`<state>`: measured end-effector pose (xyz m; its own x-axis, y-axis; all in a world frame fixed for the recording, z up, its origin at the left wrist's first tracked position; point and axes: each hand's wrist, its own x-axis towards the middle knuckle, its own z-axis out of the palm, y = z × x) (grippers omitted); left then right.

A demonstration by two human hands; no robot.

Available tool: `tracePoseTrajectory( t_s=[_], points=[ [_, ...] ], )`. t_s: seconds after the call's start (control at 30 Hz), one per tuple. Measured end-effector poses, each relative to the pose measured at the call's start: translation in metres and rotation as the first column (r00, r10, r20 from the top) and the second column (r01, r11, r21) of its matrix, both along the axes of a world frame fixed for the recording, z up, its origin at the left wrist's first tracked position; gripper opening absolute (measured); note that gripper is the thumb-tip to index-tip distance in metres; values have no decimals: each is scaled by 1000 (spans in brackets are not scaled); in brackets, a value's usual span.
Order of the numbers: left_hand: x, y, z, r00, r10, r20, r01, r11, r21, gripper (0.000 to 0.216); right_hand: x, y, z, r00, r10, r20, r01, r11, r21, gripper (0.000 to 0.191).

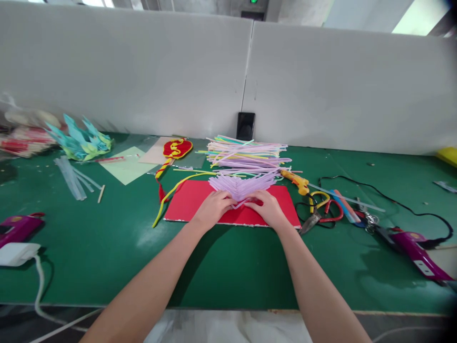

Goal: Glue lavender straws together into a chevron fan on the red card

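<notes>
A V-shaped row of lavender pipe cleaners (240, 185) lies on a red board (189, 195), its point toward me. My left hand (216, 206) rests on the board at the left of the V's lower tip, fingers bent together on a lavender pipe cleaner. From the other side my right hand (264, 206) pinches the same lower end between thumb and fingers. Parts of the pipe cleaner are hidden under the fingertips. Behind the board lies a pile of loose pipe cleaners (246, 155) in pink, lavender, yellow and green.
Right of the board are a yellow hot glue gun (295, 181), scissors (326, 207), glue sticks (345, 206) and a purple tool with a black cord (417, 255). A yellow pipe cleaner (174, 190), a red-and-yellow fan-shaped craft (176, 148) and folded teal paper (80, 138) lie left. A phone (246, 126) leans on the partition.
</notes>
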<state>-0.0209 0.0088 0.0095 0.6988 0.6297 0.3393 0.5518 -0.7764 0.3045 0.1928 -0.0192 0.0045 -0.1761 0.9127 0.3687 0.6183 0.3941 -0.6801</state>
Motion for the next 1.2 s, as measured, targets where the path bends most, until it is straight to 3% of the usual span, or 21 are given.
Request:
tracePoseTrajectory(
  t_s=[0.37,1.2],
  points=[
    [-1,0,2,999,-52,13,53,996,-68,13,5,2,-3,998,24,52,-23,1000,-21,12],
    [4,-1,1,998,22,52,-19,998,-56,15,4,3,-4,995,-44,86,42,999,14,13]
  ],
)
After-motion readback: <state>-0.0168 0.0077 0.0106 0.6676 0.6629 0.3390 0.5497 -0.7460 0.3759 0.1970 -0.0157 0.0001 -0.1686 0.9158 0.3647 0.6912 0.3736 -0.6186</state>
